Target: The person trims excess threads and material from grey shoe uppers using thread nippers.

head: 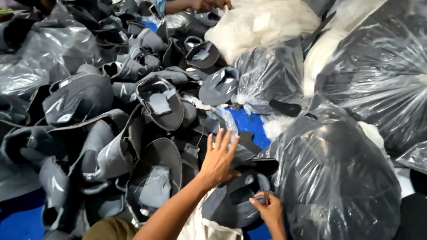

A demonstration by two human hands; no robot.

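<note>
Left hand (219, 156) rests flat above the grey shoe upper (231, 202) that the right hand (268, 210) pinches.

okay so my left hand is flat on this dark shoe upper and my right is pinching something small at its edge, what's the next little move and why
Probably press the left hand down to steady the dark shoe upper, then work the small item in the right hand along its edge. The left fingers are spread and open, so the piece lies loose on the pile of grey uppers, and the right grip sits at its rim.
</note>
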